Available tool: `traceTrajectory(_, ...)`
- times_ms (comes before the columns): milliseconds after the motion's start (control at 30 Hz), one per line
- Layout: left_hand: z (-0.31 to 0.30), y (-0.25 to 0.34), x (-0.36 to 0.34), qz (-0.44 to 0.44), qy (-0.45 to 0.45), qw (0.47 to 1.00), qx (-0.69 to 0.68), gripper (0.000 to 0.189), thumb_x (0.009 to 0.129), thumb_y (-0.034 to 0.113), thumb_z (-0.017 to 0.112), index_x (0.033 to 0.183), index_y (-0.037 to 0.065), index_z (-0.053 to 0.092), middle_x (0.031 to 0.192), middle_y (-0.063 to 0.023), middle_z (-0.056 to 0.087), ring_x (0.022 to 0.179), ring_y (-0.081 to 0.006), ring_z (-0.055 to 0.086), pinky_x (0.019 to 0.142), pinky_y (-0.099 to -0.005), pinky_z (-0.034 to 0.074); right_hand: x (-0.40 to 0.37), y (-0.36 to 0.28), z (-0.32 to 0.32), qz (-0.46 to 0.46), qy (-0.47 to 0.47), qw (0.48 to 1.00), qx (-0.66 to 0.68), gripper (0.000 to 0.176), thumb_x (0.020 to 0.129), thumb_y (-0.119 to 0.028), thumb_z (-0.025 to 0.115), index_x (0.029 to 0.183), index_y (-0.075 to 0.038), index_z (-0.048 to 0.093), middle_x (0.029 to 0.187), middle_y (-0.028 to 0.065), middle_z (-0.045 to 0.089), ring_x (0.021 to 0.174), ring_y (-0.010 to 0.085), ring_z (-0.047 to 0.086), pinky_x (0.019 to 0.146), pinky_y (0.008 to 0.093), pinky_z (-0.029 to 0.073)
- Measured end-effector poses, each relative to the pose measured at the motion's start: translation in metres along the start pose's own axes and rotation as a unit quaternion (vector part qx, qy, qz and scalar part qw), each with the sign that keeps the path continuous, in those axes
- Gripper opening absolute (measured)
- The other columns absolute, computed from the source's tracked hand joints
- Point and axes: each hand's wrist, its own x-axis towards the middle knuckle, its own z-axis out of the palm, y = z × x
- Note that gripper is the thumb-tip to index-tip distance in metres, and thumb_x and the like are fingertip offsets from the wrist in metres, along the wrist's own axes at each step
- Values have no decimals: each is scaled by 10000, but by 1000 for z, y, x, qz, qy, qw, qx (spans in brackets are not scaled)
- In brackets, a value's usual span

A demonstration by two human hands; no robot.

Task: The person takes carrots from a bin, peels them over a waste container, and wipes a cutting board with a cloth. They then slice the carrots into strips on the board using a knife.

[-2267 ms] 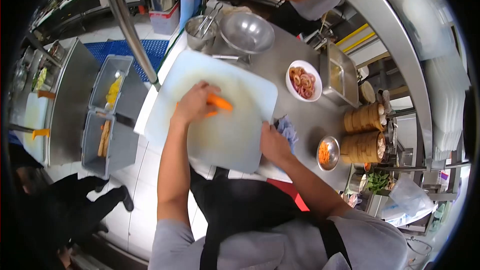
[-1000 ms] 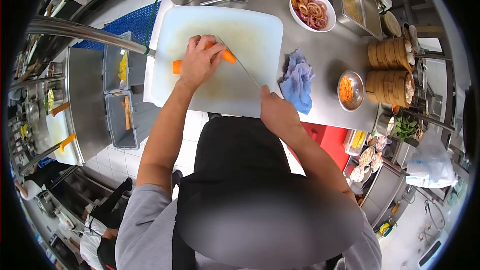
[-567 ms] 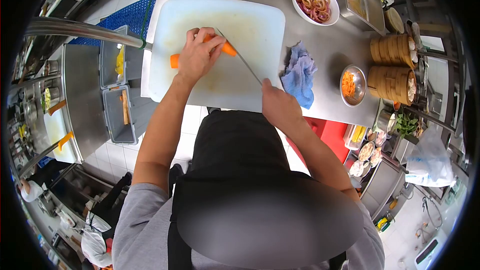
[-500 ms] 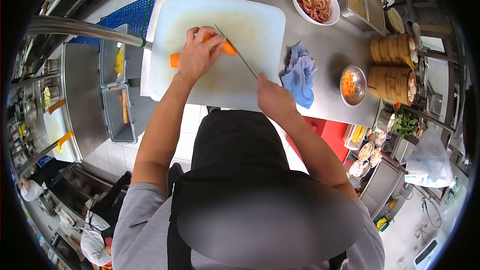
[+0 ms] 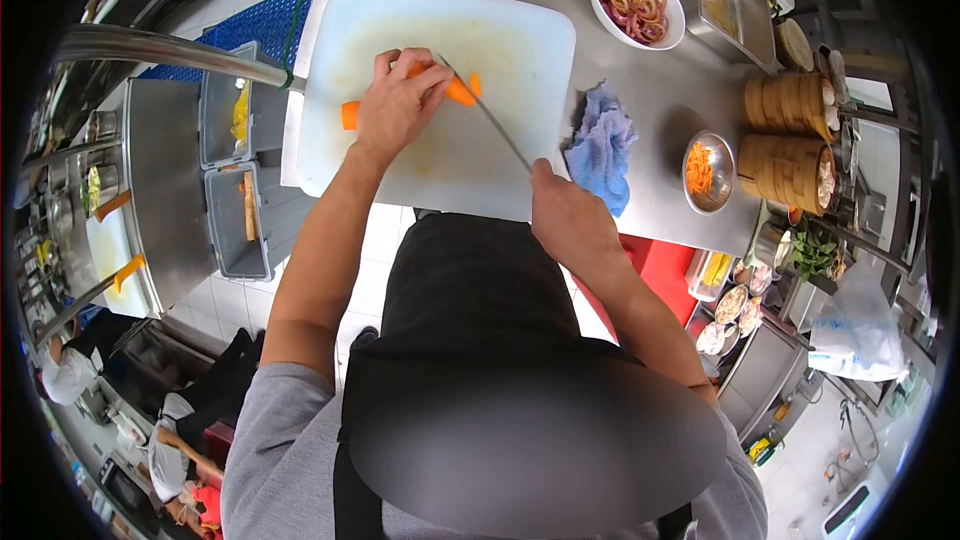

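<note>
On a white cutting board (image 5: 450, 160), my left hand (image 5: 402, 105) presses down on a carrot (image 5: 460, 91) with bent fingers. The fingers hide its middle. My right hand (image 5: 573, 215) is closed around the handle of a kitchen knife (image 5: 495, 122). Its thin blade slants up and left to the carrot's right end. A small cut carrot piece (image 5: 475, 83) lies just beyond the blade, on its upper right side. Left of my left hand, an orange carrot chunk (image 5: 350, 115) rests on the board.
Right of the board lies a crumpled blue cloth (image 5: 600, 155). Farther right are a metal bowl (image 5: 722, 203) of orange shreds and bamboo steamers (image 5: 775, 172). A white bowl (image 5: 608, 24) holds onion rings, beside a steel pan (image 5: 742, 38). Grey bins (image 5: 240, 270) stand at left.
The knife and my right hand have moved a little down and to the right. A small carrot piece now shows apart from the carrot's right end. My left hand keeps its place.
</note>
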Motion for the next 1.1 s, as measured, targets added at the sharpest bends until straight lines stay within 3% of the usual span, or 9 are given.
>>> traceTrajectory(400,3,-2,3,-10,-4,1000,9,132,890,197,723,1005,261,719,1117,53,580,1111,-347,514,816,-410,571,45,12,37,-9,12,1000,5,235,904,-45,492,1128,25,485,790,204,682,740,409,711,666,503,587)
traceTrajectory(567,2,-3,-2,6,2,1000,2,127,892,197,721,1005,255,718,1115,45,585,1099,-348,515,836,-411,556,56,20,64,-27,71,997,16,143,937,-75,470,1054,4,448,799,235,677,768,440,692,682,546,557)
traceTrajectory(667,4,-3,0,5,4,1000,3,121,890,195,725,998,249,714,1112,43,584,1096,-348,516,831,-411,550,47,12,46,-23,58,998,-6,257,914,-68,494,1152,32,501,819,204,692,737,408,713,674,504,587)
traceTrajectory(767,3,-4,-1,17,16,1000,-6,121,884,191,731,991,243,710,1105,49,585,1089,-344,517,830,-411,551,22,3,22,-19,46,999,21,252,894,-34,503,1133,48,508,792,216,682,732,415,709,673,509,580)
traceTrajectory(833,3,-2,-2,4,3,1000,-23,129,873,164,745,990,208,713,1139,7,600,1087,-323,507,901,-408,499,5,0,7,-12,28,999,17,247,883,-19,507,1119,53,507,783,224,678,734,420,707,673,514,576)
traceTrajectory(967,3,-1,-2,2,13,1000,-22,129,869,162,750,985,205,712,1121,8,607,1075,-310,518,907,-401,488,-3,-2,0,11,-8,1000,21,261,860,10,518,1113,72,503,775,241,671,745,432,703,680,530,566)
traceTrajectory(1000,3,-2,-1,7,14,1000,-15,125,875,177,743,986,223,710,1110,36,600,1080,-325,521,856,-399,524,0,0,3,10,-9,1000,21,261,860,10,518,1113,72,503,775,241,671,745,432,703,680,530,566)
traceTrajectory(1067,3,-3,-1,9,14,1000,-7,120,881,191,735,986,241,708,1099,63,592,1084,-340,523,806,-397,559,12,6,18,-21,38,999,28,134,992,-113,471,1030,15,455,721,248,654,715,455,678,641,559,539)
traceTrajectory(1100,4,-3,-1,9,17,1000,-7,121,882,195,735,990,243,709,1099,64,595,1085,-340,525,809,-397,559,23,8,25,-23,38,999,28,134,992,-113,471,1030,15,455,721,248,654,715,455,678,641,559,539)
